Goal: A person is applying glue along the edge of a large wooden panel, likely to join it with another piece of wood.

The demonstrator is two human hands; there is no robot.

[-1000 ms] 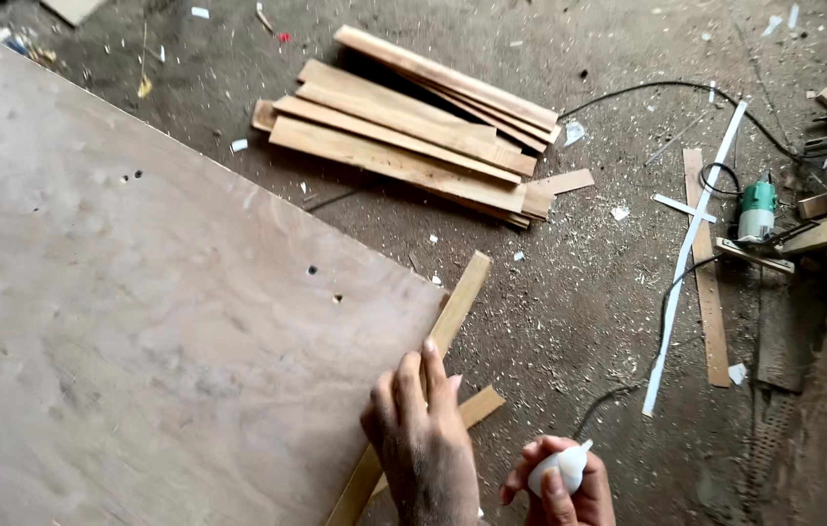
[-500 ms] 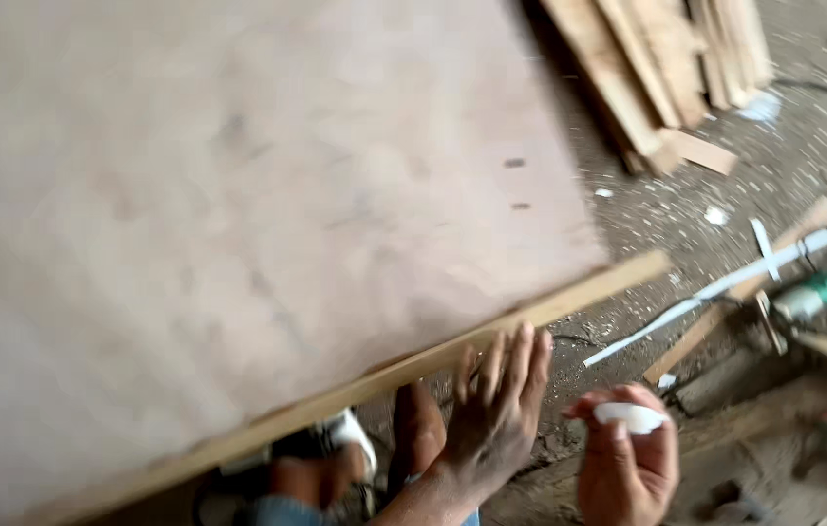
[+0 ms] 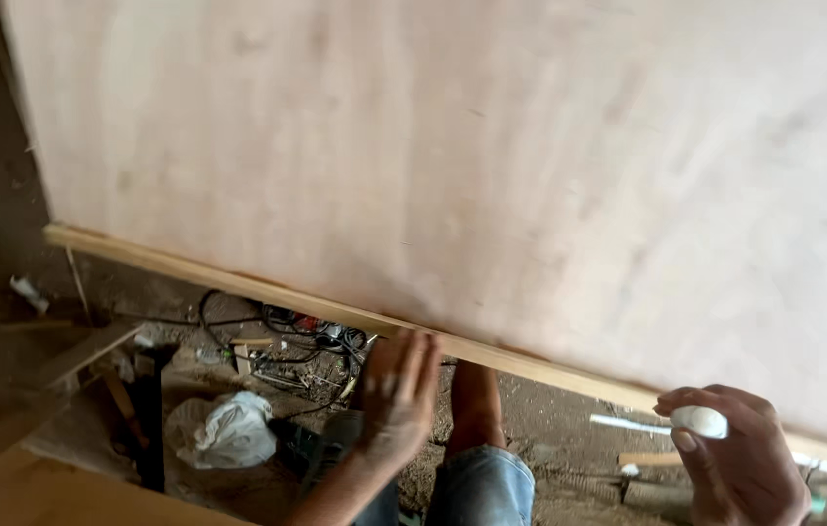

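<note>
Wooden strip [image 3: 238,276] ran along the plywood sheet [image 3: 452,166] edge, just above my left hand's [image 3: 396,394] spread, empty fingertips; my right hand [image 3: 740,453] was closed around a white bottle [image 3: 699,421].

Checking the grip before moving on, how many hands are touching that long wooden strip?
1. The left hand rests its fingers on the wooden strip; the right hand holds a small white bottle just below it, apparently apart.
</note>
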